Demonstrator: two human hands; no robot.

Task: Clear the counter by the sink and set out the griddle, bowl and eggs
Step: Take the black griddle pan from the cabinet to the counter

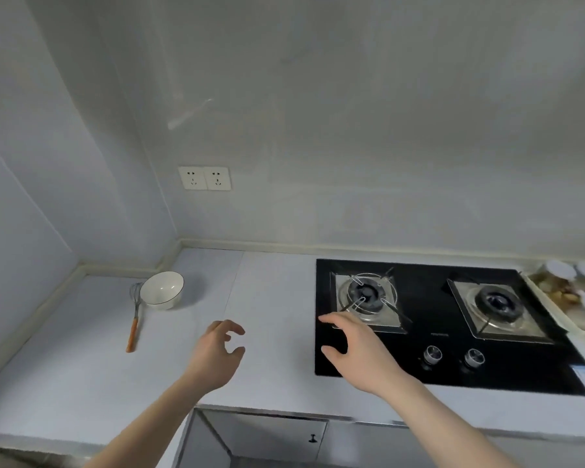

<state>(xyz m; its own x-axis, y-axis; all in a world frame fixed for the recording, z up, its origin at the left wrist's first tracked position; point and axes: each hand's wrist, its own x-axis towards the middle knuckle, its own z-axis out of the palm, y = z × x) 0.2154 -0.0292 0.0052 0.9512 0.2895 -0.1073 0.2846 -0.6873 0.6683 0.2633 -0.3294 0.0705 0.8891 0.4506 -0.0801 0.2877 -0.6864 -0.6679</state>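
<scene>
Left hand (217,352) over bare table (271,298), fingers loosely curled, holding nothing. Right hand (355,346) above hob (436,322) front-left corner, fingers spread, empty. Bowl (161,290) near back-left corner, whisk (134,315) touching its left side.

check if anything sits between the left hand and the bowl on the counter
Nothing visible does. The left hand hovers empty, fingers loosely curled, over bare counter; the bowl stands beyond it toward the corner. The whisk lies beside the bowl's left, off that line.
</scene>
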